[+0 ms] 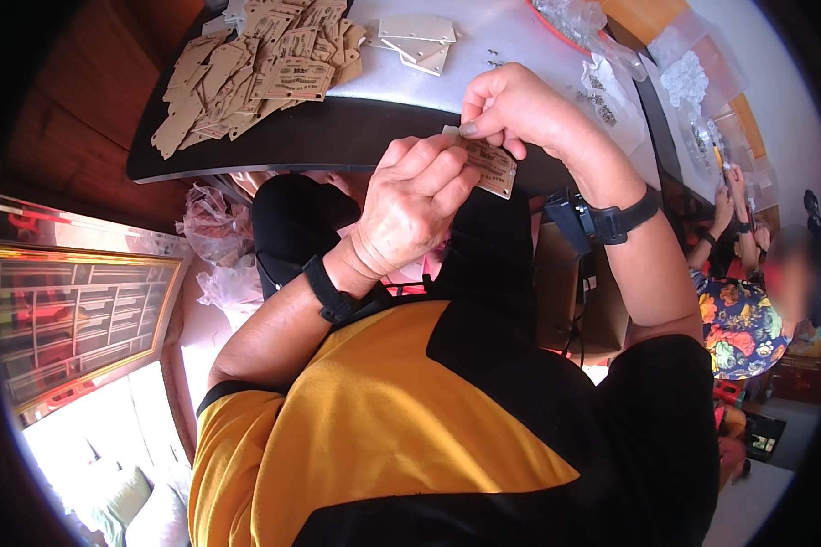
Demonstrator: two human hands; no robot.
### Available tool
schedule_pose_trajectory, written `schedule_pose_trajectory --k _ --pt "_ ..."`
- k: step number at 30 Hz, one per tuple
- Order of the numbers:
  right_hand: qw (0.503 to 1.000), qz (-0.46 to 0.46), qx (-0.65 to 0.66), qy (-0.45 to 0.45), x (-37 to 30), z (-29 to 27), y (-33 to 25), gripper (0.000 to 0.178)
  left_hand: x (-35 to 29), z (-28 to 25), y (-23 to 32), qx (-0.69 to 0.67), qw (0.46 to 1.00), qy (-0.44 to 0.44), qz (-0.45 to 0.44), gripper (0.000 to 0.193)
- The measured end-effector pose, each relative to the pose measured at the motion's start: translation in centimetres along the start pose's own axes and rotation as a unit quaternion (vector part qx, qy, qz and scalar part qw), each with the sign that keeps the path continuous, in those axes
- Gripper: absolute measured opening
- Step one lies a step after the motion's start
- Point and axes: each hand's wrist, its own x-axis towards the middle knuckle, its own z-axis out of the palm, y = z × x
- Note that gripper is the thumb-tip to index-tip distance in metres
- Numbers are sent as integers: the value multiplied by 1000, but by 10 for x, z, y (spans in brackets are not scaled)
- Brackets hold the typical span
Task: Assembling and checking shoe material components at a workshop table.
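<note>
A tan printed card (pixel 494 170) with small holes at its corners is held over the table's front edge. My left hand (pixel 418 193) grips it from the left, fingers curled over its face, covering much of it. At the card's upper corner, my right hand (pixel 511 111) pinches thumb and forefinger together. Whatever lies between those fingertips is too small to make out. Beyond my hands, a few blank pale cards (pixel 420 38) lie stacked on the white table covering (pixel 383 80). Tiny metal pieces (pixel 493 58) are scattered beside them.
A large heap of tan printed cards (pixel 292 78) covers the table's left part, reaching the dark table edge (pixel 246 162). At right, more small metal pieces (pixel 600 100) rest on white plastic. Another person (pixel 743 314) in a flowered top works at the far right. Plastic bags (pixel 217 228) hang below left.
</note>
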Motion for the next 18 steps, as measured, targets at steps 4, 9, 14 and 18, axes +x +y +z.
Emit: schedule_pose_trajectory --k 4,9,14,18 --pt "1000 -1 -6 -14 1 -1 1 3 -1 3 -4 11 1000 3 11 34" --pt "994 -81 66 -11 -7 3 15 2 -1 3 -3 23 1000 -4 13 31" --pt "985 -140 -50 93 -10 19 31 4 -1 4 -3 25 1000 -4 6 31" --pt "931 -265 -150 199 -15 34 32 3 -3 4 -5 27 1000 0 7 31"
